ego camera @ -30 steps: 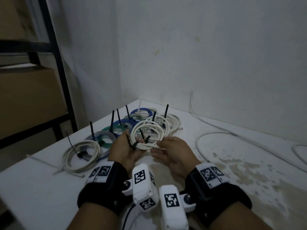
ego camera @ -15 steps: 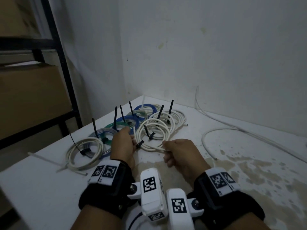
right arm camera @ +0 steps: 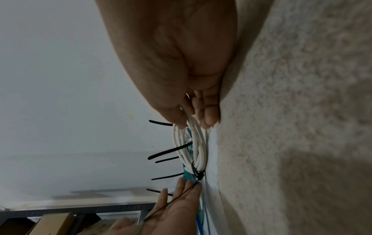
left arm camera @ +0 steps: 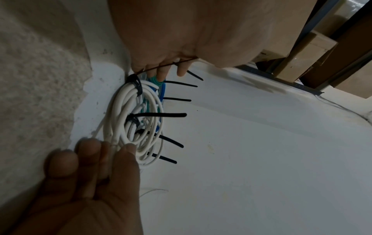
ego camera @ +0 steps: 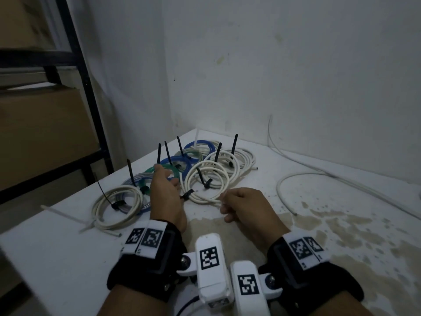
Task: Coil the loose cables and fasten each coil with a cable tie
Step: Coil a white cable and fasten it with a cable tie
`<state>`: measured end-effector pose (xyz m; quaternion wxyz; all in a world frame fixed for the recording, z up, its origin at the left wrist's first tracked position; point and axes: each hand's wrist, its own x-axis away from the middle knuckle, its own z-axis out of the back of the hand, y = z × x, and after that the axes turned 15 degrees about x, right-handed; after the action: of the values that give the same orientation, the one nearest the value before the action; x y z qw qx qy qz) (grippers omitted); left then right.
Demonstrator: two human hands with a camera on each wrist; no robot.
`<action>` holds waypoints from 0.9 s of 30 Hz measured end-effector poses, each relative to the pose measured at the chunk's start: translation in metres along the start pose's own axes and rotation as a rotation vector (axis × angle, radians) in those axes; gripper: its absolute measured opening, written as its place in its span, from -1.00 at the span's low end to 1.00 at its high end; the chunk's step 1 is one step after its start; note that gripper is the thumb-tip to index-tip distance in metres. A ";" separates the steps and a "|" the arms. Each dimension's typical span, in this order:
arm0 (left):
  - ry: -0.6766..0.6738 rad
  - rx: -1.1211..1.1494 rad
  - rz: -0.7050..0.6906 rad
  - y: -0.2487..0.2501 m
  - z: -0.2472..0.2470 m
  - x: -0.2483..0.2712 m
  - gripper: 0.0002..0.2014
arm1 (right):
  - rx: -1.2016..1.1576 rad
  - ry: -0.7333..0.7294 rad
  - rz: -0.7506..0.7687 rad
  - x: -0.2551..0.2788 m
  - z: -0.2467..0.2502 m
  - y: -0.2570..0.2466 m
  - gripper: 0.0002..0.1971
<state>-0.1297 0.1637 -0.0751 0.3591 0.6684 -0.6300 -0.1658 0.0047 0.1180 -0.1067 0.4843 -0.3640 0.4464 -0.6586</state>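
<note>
A white cable coil point(ego camera: 200, 198) lies on the white table point(ego camera: 57, 258) in front of a heap of tied coils. My right hand point(ego camera: 224, 199) pinches its near right edge between thumb and fingers, as the left wrist view point(left arm camera: 104, 149) and right wrist view point(right arm camera: 193, 120) also show. A black cable tie point(ego camera: 188, 193) is cinched round the coil's left side. Its thin tail point(right arm camera: 171, 203) lies across my left hand point(ego camera: 166, 176), whose fingers are stretched out straight over a green coil point(ego camera: 159, 171). A second black tie point(ego camera: 206, 184) sits on the same coil.
Several tied coils, white point(ego camera: 114, 201), blue point(ego camera: 175, 163) and green, have black tie tails sticking up. A loose white cable point(ego camera: 279, 185) curves across the stained right side. A white cable tie point(ego camera: 66, 216) lies near the left edge. A dark metal shelf point(ego camera: 91, 110) holding cardboard boxes stands left.
The white coil has come down from mid-air onto the table. My left hand has uncurled from the tie and its fingers reach forward. My right hand keeps its pinch.
</note>
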 end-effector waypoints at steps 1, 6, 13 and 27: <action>-0.014 0.006 -0.009 0.000 -0.001 0.001 -0.45 | -0.007 -0.001 -0.001 0.000 0.000 0.001 -0.84; -0.091 0.021 -0.013 -0.004 -0.002 0.002 -0.40 | -0.026 -0.007 0.008 0.000 0.001 0.001 -0.87; -0.214 0.090 0.046 -0.012 0.000 0.000 -0.30 | -0.012 -0.020 0.026 -0.003 -0.001 0.005 -0.87; -0.200 -0.289 -0.603 -0.002 -0.016 0.034 -0.52 | 0.322 -0.058 0.038 0.047 0.075 -0.011 -0.56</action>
<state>-0.1125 0.1353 -0.0575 0.3216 0.7470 -0.4063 -0.4165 0.0574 0.0566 -0.0691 0.5616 -0.2918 0.3277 -0.7015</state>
